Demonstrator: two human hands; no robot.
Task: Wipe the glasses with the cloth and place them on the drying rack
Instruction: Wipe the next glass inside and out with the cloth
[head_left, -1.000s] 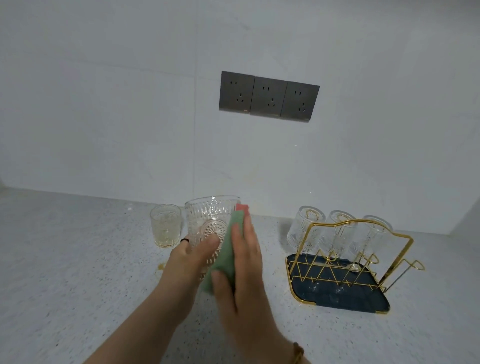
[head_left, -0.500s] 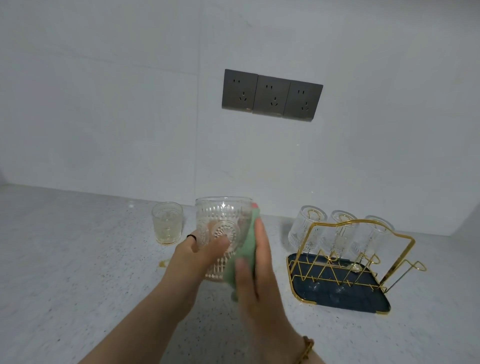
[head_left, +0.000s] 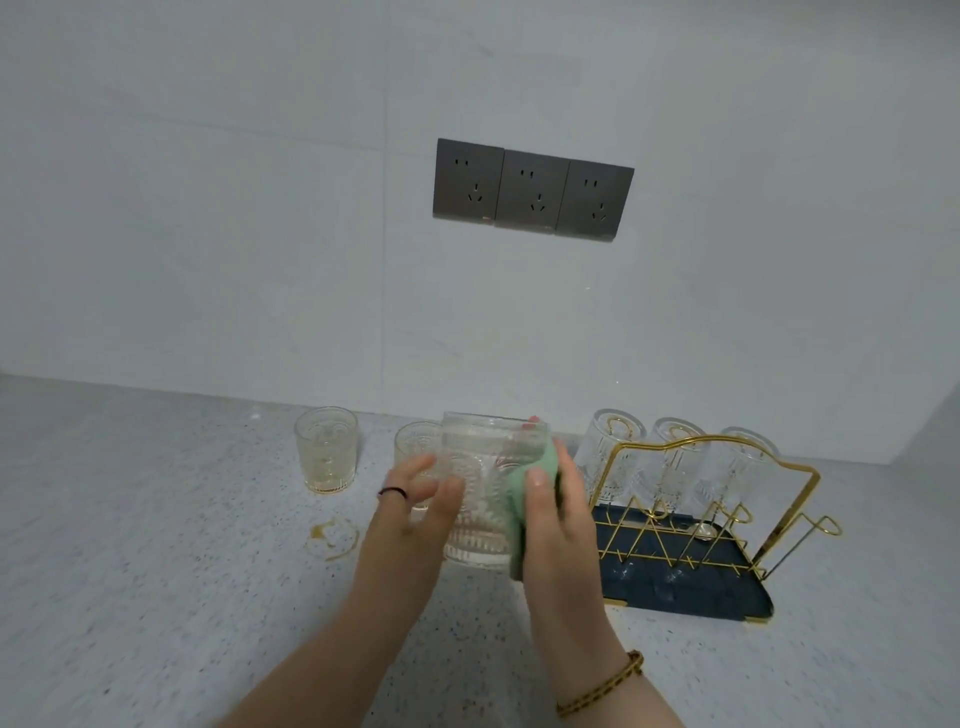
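Left hand (head_left: 415, 504) had the embossed glass (head_left: 483, 467) gripped upright over the counter (head_left: 156, 571), fingers wrapped round its left side. Right hand (head_left: 561, 519) was clamping the green cloth (head_left: 524, 499) onto the glass's right side, thumb in front, fingers probably behind, couldn't really see. Three upside-down glasses (head_left: 675, 462) sat on the gold drying rack (head_left: 779, 499) just to the right. A yellowish glass (head_left: 326, 449) stood off left.

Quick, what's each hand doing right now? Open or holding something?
Left hand: holding the glass, fingers round its side.
Right hand: holding the green cloth, pressed against the glass.
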